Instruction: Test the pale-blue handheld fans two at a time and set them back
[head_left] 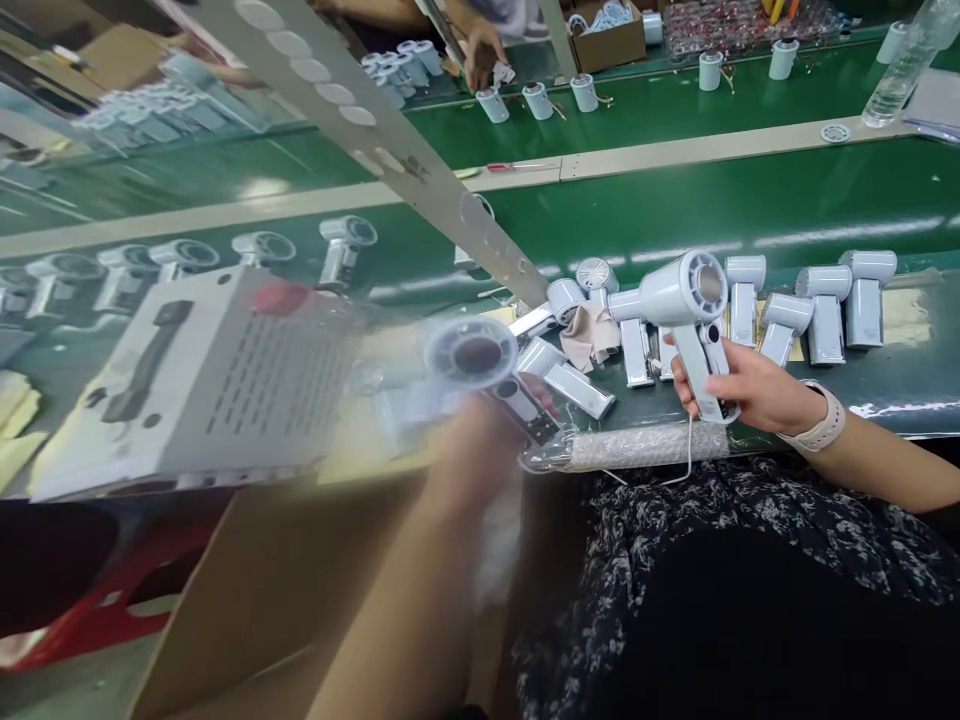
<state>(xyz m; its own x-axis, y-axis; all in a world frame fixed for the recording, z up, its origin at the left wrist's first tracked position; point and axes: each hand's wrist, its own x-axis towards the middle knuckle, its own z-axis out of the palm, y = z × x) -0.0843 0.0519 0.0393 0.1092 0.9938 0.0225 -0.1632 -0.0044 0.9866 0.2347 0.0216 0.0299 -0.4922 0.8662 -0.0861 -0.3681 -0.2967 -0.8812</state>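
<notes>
My right hand (757,390), with a white watch band at the wrist, is closed round the handle of a pale blue handheld fan (667,290) held upright. A thin white cord hangs from below that handle. My left hand (484,435) is smeared by motion. A second handheld fan (517,405) is in its grip, with the round head up and a dark button panel on the handle. Between the hands, several more fans lie around a crumpled beige cloth (591,335). A bubble-wrap roll (645,447) lies along the table's front edge.
A grey box-shaped device with a black handle (172,390) stands on the left. A slanted metal post (420,170) crosses the view. Several fans stand at right (825,310). Beyond, a co-worker's hand (484,55) is at white cylinders on the green belt (660,120). An open carton (285,600) is below.
</notes>
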